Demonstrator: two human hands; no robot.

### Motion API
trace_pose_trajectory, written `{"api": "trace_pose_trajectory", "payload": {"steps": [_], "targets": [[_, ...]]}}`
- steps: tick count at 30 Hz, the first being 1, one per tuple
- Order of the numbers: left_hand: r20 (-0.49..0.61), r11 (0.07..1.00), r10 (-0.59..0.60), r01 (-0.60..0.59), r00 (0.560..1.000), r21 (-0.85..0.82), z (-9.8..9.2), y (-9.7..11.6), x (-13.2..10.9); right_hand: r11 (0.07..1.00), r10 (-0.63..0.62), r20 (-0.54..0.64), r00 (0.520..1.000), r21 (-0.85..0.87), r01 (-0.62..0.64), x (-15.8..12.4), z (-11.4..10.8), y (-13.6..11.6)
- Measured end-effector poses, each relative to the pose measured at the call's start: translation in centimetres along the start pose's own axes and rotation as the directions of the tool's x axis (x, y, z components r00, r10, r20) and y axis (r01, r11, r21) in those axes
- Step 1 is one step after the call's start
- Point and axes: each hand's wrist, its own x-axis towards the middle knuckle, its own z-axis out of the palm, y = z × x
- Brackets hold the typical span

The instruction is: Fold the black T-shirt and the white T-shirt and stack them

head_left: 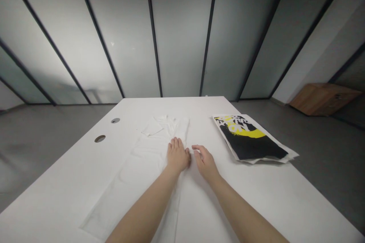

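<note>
L hand [178, 155]: on wht garment [139, 163], fingers flat, tog.
R hand [205, 162]: beside it, fingers bent, can't tell grip
Print [248, 142]: blk/yel, far R

Office-like room; frosted glass partition [181, 34]

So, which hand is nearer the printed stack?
The right hand, fingers bent; the left hand lies palm down on the white garment, farther from the printed stack.

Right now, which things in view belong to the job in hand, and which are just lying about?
In the job:
white garment, left hand resting on it
right hand, close beside it
table beneath

Apparently just lying about:
printed stack, untouched, to the right
wooden cabinet, far right
</note>
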Motion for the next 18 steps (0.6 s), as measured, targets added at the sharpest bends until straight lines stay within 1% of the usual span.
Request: {"api": "trace_pose_trajectory", "payload": {"steps": [2, 4, 5, 7, 9, 11, 12, 14, 16, 18], "targets": [[-0.010, 0.995, 0.029, -0.030, 1.000, -0.099, 0.2, -0.2, -0.9, 0.999, -0.031, -0.002, 1.000, 0.015, 0.031, 0.0, -0.1, -0.5], [-0.042, 0.963, 0.016, -0.027, 0.999, -0.269, 0.3, -0.5, -1.7, 0.997, -0.069, 0.024, 0.997, 0.034, 0.068, 0.0, -0.4, -1.0], [-0.061, 0.927, -0.010, -0.014, 0.998, -0.375, 0.3, -0.7, -2.1, 0.995, -0.092, 0.049, 0.995, 0.044, 0.090, -0.1, -0.5, -1.3], [-0.084, 0.815, -0.088, 0.023, 0.993, -0.579, 0.2, -1.0, -2.8, 0.989, -0.142, 0.114, 0.983, 0.056, 0.136, -0.3, -0.6, -1.6], [-0.085, 0.696, -0.166, 0.056, 0.983, -0.716, 0.1, -1.3, -3.4, 0.984, -0.179, 0.186, 0.966, 0.041, 0.175, -0.7, -0.2, -1.8], [-0.080, 0.629, -0.208, 0.071, 0.975, -0.774, 0.0, -1.6, -4.1, 0.980, -0.183, 0.270, 0.945, -0.025, 0.197, -1.2, 0.6, -1.9], [-0.076, 0.616, -0.215, 0.075, 0.974, -0.784, -0.1, -1.6, -4.4, 0.977, -0.163, 0.317, 0.934, -0.082, 0.198, -1.4, 1.1, -1.9], [-0.066, 0.612, -0.213, 0.081, 0.975, -0.787, -0.2, -1.7, -5.0, 0.956, -0.081, 0.387, 0.919, -0.230, 0.181, -1.7, 2.3, -1.9], [-0.047, 0.618, -0.197, 0.087, 0.979, -0.781, -0.2, -1.6, -5.4, 0.915, 0.015, 0.410, 0.912, -0.374, 0.153, -1.5, 3.5, -1.8], [-0.031, 0.637, -0.165, 0.082, 0.986, -0.767, -0.3, -1.6, -5.7, 0.868, 0.091, 0.404, 0.910, -0.480, 0.126, -0.6, 4.2, -1.7]]}}
